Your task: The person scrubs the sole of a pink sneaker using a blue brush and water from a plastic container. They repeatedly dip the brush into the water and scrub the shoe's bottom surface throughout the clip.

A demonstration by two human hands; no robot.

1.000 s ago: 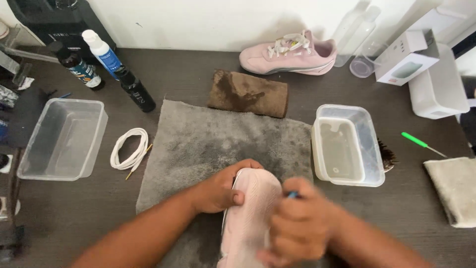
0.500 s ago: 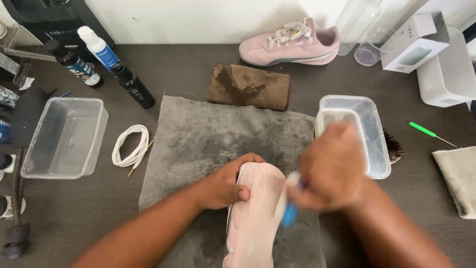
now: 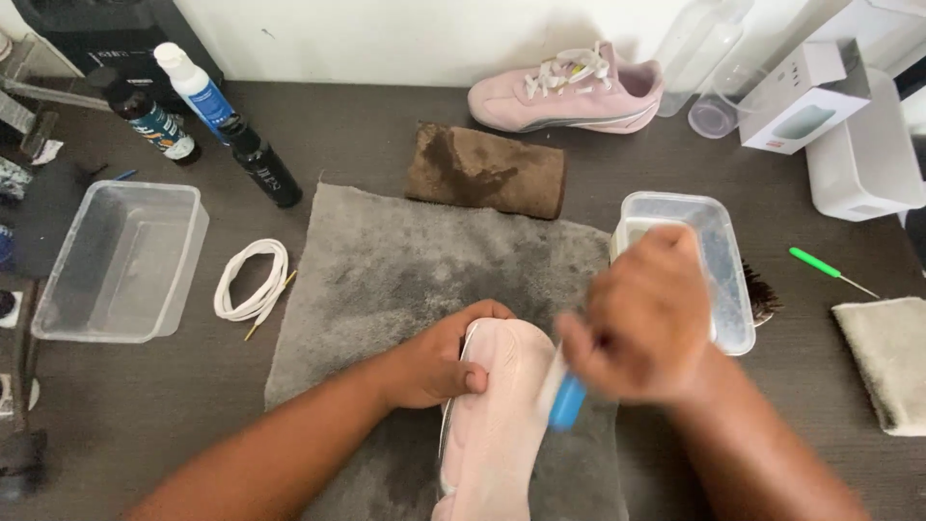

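Note:
My left hand (image 3: 439, 362) grips the side of a pale pink shoe (image 3: 497, 425) that lies on a grey towel mat (image 3: 386, 280). My right hand (image 3: 646, 318), blurred, holds a small brush with a white and blue handle (image 3: 564, 396) beside the shoe's right side, close to a clear tub of water (image 3: 719, 251). The brush head is hidden by my hand. A second pink shoe with laces (image 3: 569, 92) stands at the back of the table.
A brown stained cloth (image 3: 487, 169) lies behind the mat. An empty clear tub (image 3: 121, 260) and coiled white laces (image 3: 253, 280) sit left. Bottles (image 3: 198, 96) stand back left, white boxes (image 3: 820, 96) back right. A green-handled pick (image 3: 820, 265) and folded beige cloth (image 3: 892, 362) lie right.
My right hand lifted from the shoe's toe and swung up to the right toward the water tub, carrying the brush. My left hand stayed on the shoe.

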